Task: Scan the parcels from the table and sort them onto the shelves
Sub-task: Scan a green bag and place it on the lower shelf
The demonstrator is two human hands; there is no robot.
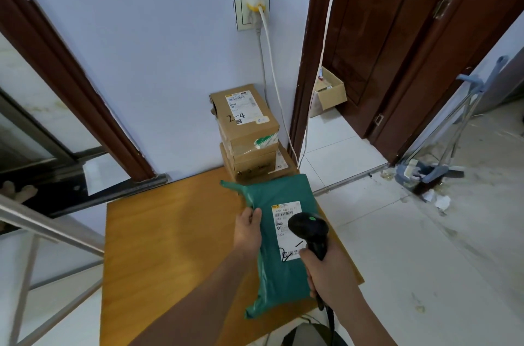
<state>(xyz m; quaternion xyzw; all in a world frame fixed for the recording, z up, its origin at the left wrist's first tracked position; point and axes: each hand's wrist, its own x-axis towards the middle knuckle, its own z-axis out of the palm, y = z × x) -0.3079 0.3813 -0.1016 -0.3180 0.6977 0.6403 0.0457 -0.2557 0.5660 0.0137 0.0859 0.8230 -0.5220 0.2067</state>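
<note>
Green parcel [279,246] lies on the desk [170,232] lengthwise away from the person, left hand [248,230] gripping its left edge, right hand [329,274] clamped on scanner [309,228] just above its label [286,228]

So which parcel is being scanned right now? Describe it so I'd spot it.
Find the wooden table by the wall. In front of the stacked cardboard boxes lies a green plastic mailer bag, the left hand on its edge. It alone is soft and green, with the black scanner over its label.
</note>
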